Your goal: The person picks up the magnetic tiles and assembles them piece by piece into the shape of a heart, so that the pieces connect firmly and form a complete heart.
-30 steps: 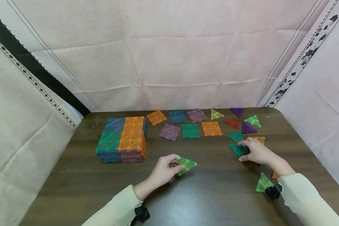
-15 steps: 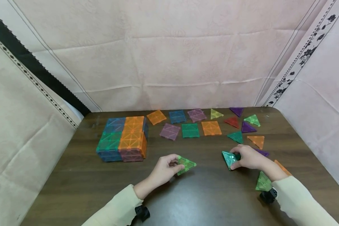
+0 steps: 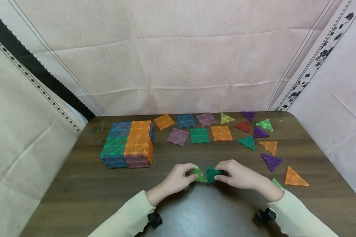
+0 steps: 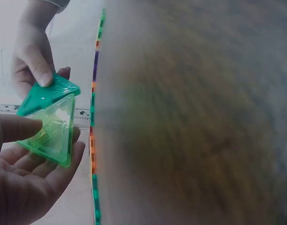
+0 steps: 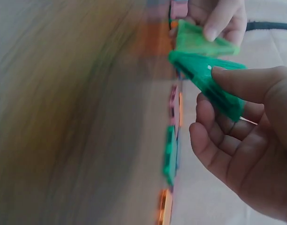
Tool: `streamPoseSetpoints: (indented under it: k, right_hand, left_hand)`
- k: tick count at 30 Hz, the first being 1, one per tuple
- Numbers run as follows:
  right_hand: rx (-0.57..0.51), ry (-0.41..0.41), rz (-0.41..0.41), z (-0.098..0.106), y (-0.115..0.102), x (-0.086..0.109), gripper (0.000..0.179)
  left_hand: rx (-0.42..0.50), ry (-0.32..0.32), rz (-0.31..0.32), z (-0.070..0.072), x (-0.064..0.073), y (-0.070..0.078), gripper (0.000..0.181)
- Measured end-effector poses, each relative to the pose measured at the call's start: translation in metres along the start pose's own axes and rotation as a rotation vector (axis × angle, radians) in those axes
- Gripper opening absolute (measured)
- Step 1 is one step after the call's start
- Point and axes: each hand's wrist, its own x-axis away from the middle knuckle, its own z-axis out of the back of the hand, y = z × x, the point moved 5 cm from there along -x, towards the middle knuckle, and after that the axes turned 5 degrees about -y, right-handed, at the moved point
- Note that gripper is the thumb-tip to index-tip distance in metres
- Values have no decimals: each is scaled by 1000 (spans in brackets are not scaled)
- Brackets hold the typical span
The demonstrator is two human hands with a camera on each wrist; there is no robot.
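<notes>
My left hand (image 3: pixel 176 179) pinches a light green triangular magnetic tile (image 3: pixel 199 174) between thumb and fingers, raised off the table. Facing it, my right hand (image 3: pixel 237 175) pinches a dark green triangular magnetic tile (image 3: pixel 212 173). The two tiles come very close at their edges in the head view; I cannot tell whether they touch. In the left wrist view the light green tile (image 4: pixel 54 131) overlaps the dark green tile (image 4: pixel 47 93). From the right wrist, the dark green tile (image 5: pixel 211 82) appears in front of the light green one (image 5: pixel 202 40).
A box of joined blue, green, orange and purple square tiles (image 3: pixel 127 144) stands at the left. Loose square tiles (image 3: pixel 199 135) lie along the back. Loose triangles, among them a purple triangle (image 3: pixel 271 161) and an orange triangle (image 3: pixel 295 177), are scattered on the right.
My right hand has picked up the dark green triangle from the right side and carried it left to the light green one. The left hand has shifted slightly and still holds its tile.
</notes>
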Motion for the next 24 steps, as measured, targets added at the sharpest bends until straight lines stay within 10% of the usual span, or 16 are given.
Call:
streamPoseSetpoints:
  k: [20,24]
  right_hand:
    - [-24,49,25,3,3,-16,12]
    - [-4,132,-78,24,29,-10,24]
  left_hand:
    - [103,56,36,0,-7,-2,12]
    - [57,89,21,4,-6,-3,13]
